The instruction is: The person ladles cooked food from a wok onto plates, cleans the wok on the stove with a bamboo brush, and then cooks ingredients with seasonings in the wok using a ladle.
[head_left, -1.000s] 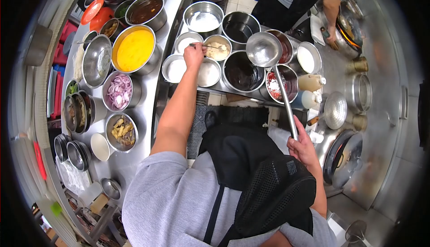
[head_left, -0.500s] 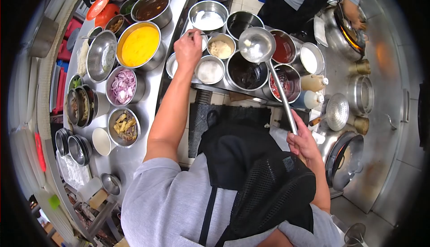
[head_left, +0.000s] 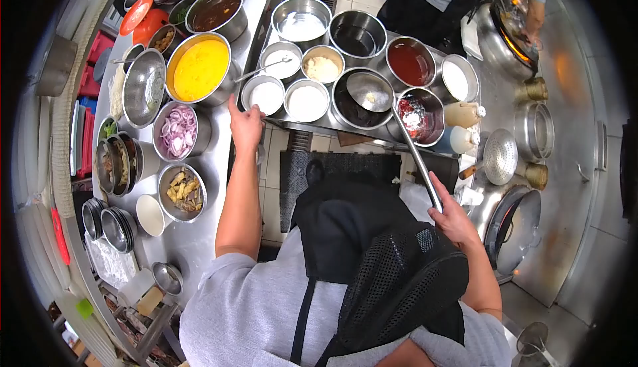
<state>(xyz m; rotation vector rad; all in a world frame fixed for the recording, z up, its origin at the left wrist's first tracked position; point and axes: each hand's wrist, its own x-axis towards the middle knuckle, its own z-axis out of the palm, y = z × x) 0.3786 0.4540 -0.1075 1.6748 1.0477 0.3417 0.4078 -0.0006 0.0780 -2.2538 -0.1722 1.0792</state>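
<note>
My left hand (head_left: 246,126) is open, fingers apart, just below a pot of white powder (head_left: 266,95). A small spoon (head_left: 262,69) lies across the rim of the pot of white seasoning (head_left: 280,60) above it. In my right hand (head_left: 454,217) is the handle of a long metal ladle (head_left: 369,92). Its bowl, with a small pale lump inside, hangs over the pot of dark liquid (head_left: 352,116). Around it stand a pot of minced pale paste (head_left: 323,68), a pot of red sauce (head_left: 410,63) and a pot of chopped red pieces (head_left: 417,118).
Pots of yellow liquid (head_left: 199,68), sliced onions (head_left: 179,130) and cooked pieces (head_left: 184,193) stand on the left counter. Two squeeze bottles (head_left: 463,126) are right of the pots. A co-worker (head_left: 438,1) works at a wok with flames at the upper right. A strainer (head_left: 500,157) lies below.
My left hand has let go of the small spoon and moved down, away from the seasoning pots. The ladle bowl has moved down and left, over the dark liquid.
</note>
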